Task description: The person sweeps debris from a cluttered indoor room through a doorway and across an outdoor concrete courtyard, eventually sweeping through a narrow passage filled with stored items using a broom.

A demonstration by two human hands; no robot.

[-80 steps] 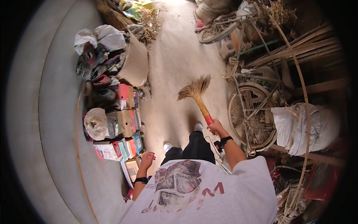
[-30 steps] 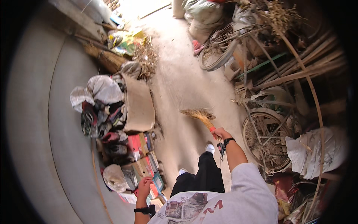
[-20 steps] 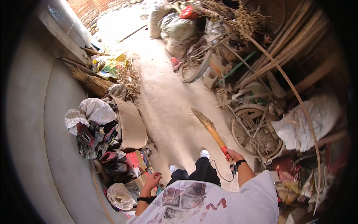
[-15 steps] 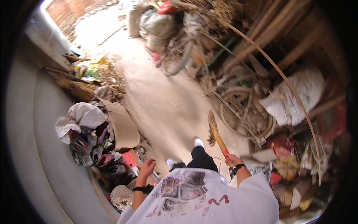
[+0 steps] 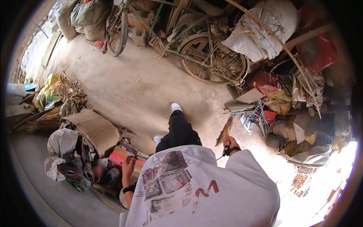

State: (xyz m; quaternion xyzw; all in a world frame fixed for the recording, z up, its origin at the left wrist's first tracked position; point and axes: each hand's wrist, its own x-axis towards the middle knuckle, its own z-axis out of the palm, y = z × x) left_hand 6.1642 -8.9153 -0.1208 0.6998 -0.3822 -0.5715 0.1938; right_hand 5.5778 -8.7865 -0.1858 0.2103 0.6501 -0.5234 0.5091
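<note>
My right hand point(image 5: 232, 144) is closed around the handle of a short straw hand broom point(image 5: 225, 130), whose bristles point up and away from me. A dark strap sits on that wrist. My left hand point(image 5: 128, 165) hangs at my left side with loosely bent fingers and nothing visible in it. Beneath and beside it lies a red box point(image 5: 118, 156) among piled goods, and I cannot tell whether the hand touches it. Another dark band circles the left wrist.
On the left, a cardboard sheet point(image 5: 92, 130), shoes point(image 5: 77, 176) and a straw broom point(image 5: 43, 119) are heaped along the wall. A dusty bicycle wheel point(image 5: 211, 56), a white sack point(image 5: 261, 28) and a long bent pole point(image 5: 281, 43) line the far right. Folded metal tubing point(image 5: 257, 113) lies near my right hand.
My view has swung to the right, so the bicycle and sacks sit farther left and a bright opening shows at lower right. The broom stays in my right hand.
</note>
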